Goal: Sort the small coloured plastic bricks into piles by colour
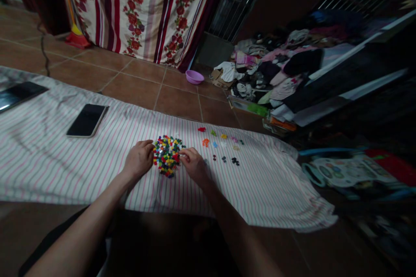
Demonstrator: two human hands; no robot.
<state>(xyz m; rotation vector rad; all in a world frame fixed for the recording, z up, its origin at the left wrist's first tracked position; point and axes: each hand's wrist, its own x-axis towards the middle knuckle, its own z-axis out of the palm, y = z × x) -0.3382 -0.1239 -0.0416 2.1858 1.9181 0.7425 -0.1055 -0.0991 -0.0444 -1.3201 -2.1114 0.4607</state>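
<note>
Many small coloured pieces point(166, 156) heaped on striped cloth point(107, 156); we see left hand point(139, 156) at their left edge, right hand point(194, 165) at their right, both curled; we can't tell if either grips.

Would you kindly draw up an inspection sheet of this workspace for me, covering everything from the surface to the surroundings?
Surface: striped cloth, creased in places.
Job's things: a mixed-colour pile of small pieces; small groups, mostly one colour each, lie apart to its right.
Clutter: phone left of the pile; dark flat device at the picture's left edge.
Hands: left hand at the pile's left side, right hand at its right; whether either grips a piece is too small to tell.
Cables: dark cord on the floor.
Surroundings: floral curtain, purple bowl, red dustpan, heaped clothes.
</note>
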